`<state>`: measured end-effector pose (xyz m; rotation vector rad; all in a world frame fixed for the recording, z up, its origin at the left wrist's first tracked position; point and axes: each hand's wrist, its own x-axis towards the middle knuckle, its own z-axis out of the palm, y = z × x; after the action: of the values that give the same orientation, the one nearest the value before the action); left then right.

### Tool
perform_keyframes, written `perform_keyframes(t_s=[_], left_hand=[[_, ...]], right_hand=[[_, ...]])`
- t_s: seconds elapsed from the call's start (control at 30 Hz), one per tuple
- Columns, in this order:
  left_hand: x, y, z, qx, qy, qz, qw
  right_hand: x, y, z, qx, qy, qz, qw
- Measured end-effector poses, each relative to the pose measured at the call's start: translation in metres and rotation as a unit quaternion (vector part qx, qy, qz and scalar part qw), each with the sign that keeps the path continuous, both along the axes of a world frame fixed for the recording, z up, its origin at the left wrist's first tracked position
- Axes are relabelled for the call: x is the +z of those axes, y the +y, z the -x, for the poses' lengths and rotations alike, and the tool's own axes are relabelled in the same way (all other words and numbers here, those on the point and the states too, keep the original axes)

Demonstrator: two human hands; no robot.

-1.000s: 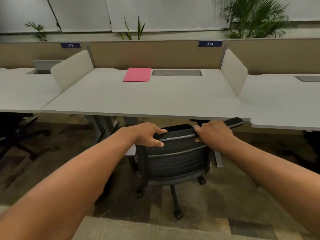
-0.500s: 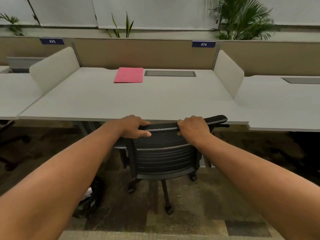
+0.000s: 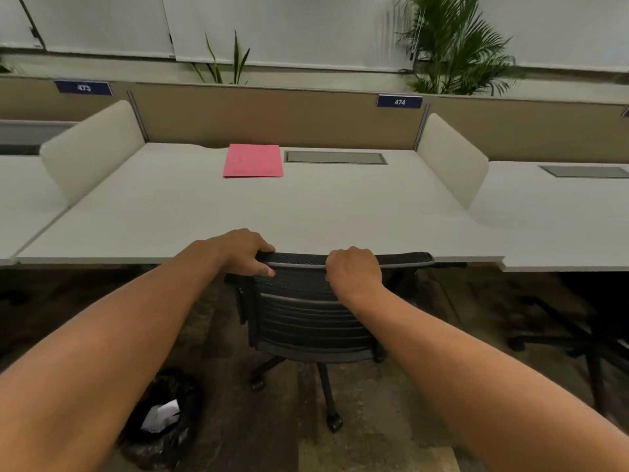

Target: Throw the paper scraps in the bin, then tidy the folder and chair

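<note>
1. The left hand (image 3: 243, 252) has its grip closed over the left end of the chair (image 3: 313, 311) back's top rail, fingers curled over the far side and thumb along the near face. The right hand (image 3: 354, 269) has its grip closed on the same rail, nearer the middle.
2. The chair is black, with a perforated mesh top rail, a ribbed slatted back and a wheeled star base. Its back faces the camera, its front towards the worktop (image 3: 238, 216). The top rail runs left to right, touching or just short of the worktop's near edge; the seat is hidden beneath.
3. The pink folder (image 3: 253, 161) lies flat and closed at the back of the worktop, its edges square to the rear partition, just left of a grey cable hatch (image 3: 335, 157).
4. On the floor to the chair's lower left stands a bin (image 3: 163, 417) lined in black, with white paper scraps (image 3: 160, 415) inside.
5. Pale side dividers (image 3: 451, 158) flank the worktop, and another chair base (image 3: 578, 338) sits under the neighbouring desk on the right.
</note>
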<state>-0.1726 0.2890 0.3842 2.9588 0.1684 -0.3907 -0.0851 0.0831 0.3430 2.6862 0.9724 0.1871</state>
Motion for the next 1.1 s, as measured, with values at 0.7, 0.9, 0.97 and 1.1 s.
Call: perform_keyframes(t_s=[0.7,0.9,0.97,1.1], left_hand=[[0.0,-0.001,-0.006,-0.059,-0.015,-0.053,0.997],[0.003,-0.015,-0.015,-0.062,-0.007,-0.075,0.995],[0.003,-0.017,-0.015,-0.051,0.001,-0.067,0.996],[-0.002,-0.018,-0.014,-0.012,0.006,-0.04,0.999]], right_hand=[[0.002,-0.013,-0.008,0.013,-0.026,-0.034,0.999],[0.01,-0.027,-0.016,0.022,-0.015,-0.036,0.999],[0.009,-0.028,-0.016,0.021,-0.01,-0.033,0.999],[0.011,-0.026,-0.021,0.014,0.004,-0.006,1.0]])
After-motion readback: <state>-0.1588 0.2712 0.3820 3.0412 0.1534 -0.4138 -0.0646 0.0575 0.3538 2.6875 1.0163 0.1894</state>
